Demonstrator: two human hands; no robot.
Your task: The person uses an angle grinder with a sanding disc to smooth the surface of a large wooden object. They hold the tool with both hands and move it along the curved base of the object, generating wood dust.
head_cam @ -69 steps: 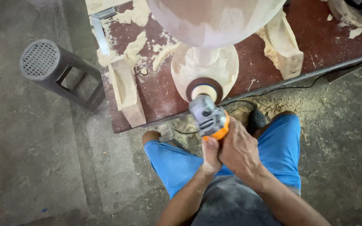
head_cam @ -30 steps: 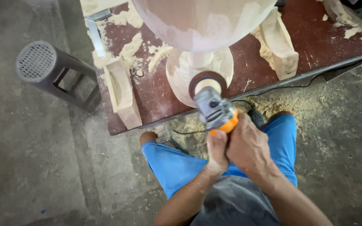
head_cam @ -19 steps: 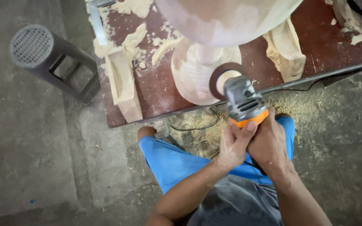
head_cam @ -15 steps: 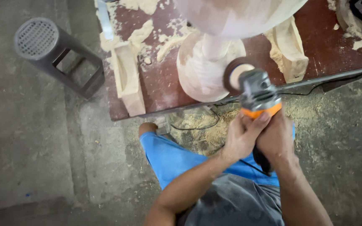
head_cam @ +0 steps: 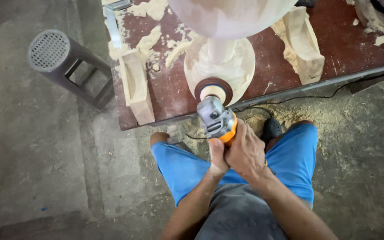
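A grey and orange angle grinder [head_cam: 217,120] points at the round base of a pale carved wooden pedestal [head_cam: 221,58] on a red-brown table [head_cam: 174,95]. Its dark sanding disc [head_cam: 214,90] rests against the front of that base. My left hand [head_cam: 218,153] grips the grinder's orange body from below. Over the same handle, from the right side, my right hand [head_cam: 246,151] is wrapped. A large rounded wooden bowl shape [head_cam: 227,15] tops the pedestal and hides its stem.
Two carved wooden blocks [head_cam: 136,86] [head_cam: 305,44] lie on the table among sawdust. A grey plastic stool [head_cam: 63,62] stands on the concrete floor to the left. A black cable [head_cam: 298,97] runs under the table edge. Sawdust covers the ground near my feet.
The grinder and both hands swung back left, from the right side of the pedestal base to its front centre. The camera view shifted with them.
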